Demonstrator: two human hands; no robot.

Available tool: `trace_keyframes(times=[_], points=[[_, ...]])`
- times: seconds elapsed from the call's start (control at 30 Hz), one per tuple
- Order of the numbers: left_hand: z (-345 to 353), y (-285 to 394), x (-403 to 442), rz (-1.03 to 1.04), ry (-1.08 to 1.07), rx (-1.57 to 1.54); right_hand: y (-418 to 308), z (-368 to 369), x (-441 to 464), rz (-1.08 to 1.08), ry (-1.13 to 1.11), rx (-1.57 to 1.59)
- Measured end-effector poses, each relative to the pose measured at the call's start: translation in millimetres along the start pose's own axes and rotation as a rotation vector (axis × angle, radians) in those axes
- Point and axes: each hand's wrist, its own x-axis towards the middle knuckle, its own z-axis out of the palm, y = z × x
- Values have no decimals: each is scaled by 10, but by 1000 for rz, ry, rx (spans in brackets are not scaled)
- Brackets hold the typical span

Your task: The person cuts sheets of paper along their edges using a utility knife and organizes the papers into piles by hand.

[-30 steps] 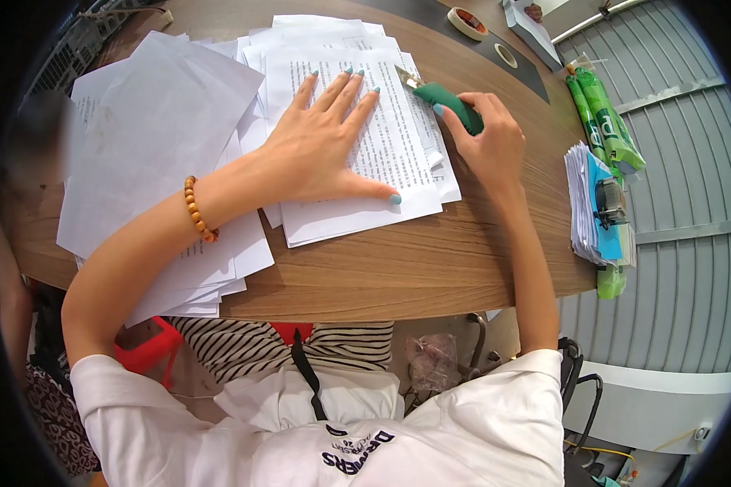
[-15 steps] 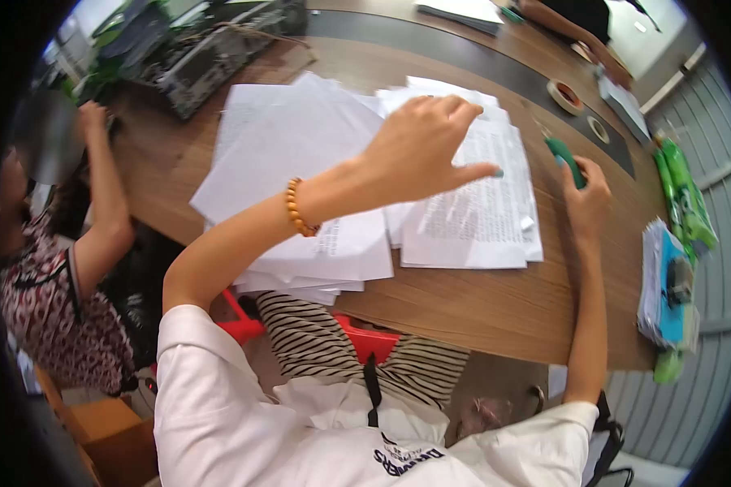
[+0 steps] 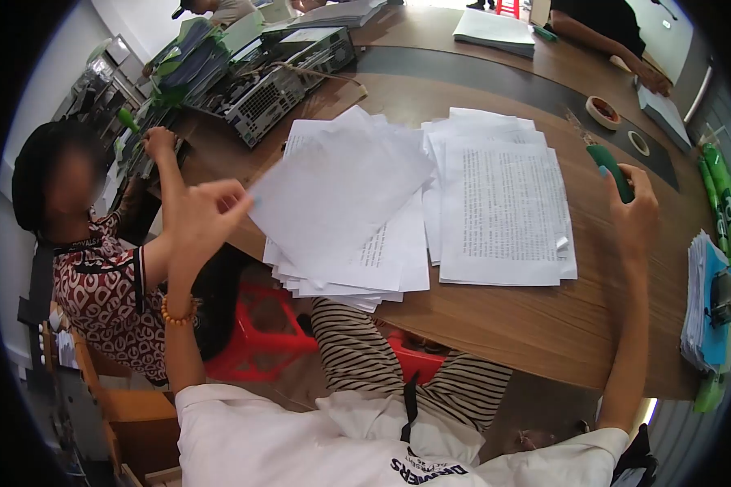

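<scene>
Over the desk [image 3: 512, 325], our right hand [image 3: 635, 203] grips a green tool [image 3: 607, 169]; our left hand [image 3: 207, 217] curls near the papers [image 3: 345, 195], whether closed we cannot tell.

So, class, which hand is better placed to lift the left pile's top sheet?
Probably the left hand: it is beside the left pile, no tool visible in it, while the right hand holds the green tool beyond the other pile.

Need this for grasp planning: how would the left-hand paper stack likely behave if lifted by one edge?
The left-hand paper stack would likely sag, being thin flat sheets. Its edges lie fanned and uneven, so sheets may slide apart. The top sheet sits askew and could shift first.
</scene>
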Motion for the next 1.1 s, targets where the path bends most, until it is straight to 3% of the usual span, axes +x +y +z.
trace_keyframes(times=[0.07,0.13,0.2,0.27,0.3,0.33,0.43,0.47,0.53,0.6,0.67,0.7,0.73,0.8,0.9,1.1], points=[[-138,385,67,187,460,191,25,-22,29,15,6,29],[-201,891,165,529,665,320,51,-84,68,28,43,12],[72,1355,328,846,770,146,74,-170,103,36,81,-9],[485,1772,475,1081,785,196,88,-268,135,87,129,45],[706,1952,487,1130,585,264,82,-338,116,92,140,23],[1009,2128,542,1203,556,162,64,-407,80,63,165,41],[1569,2497,554,1078,-14,185,-10,-643,-148,2,183,39],[1679,2503,577,1099,-21,170,-36,-735,-273,-39,170,43],[1763,2488,645,973,-247,-8,-62,-932,-561,-62,143,20],[1654,2416,734,735,-433,-82,-100,-1133,-869,-74,30,3],[1505,2203,746,757,-184,-143,-117,-1299,-1156,-44,-24,23],[1386,2123,699,722,-196,40,-130,-1365,-1276,-37,-65,58],[1463,1974,670,730,-220,34,-157,-1416,-1370,-18,-78,48],[1635,1739,629,785,-94,384,-223,-1487,-1511,-38,-185,78],[1734,1681,737,699,-313,265,-218,-1508,-1598,-18,-207,38],[1812,1640,986,736,-341,241,-236,-1516,-1607,26,-238,32]])
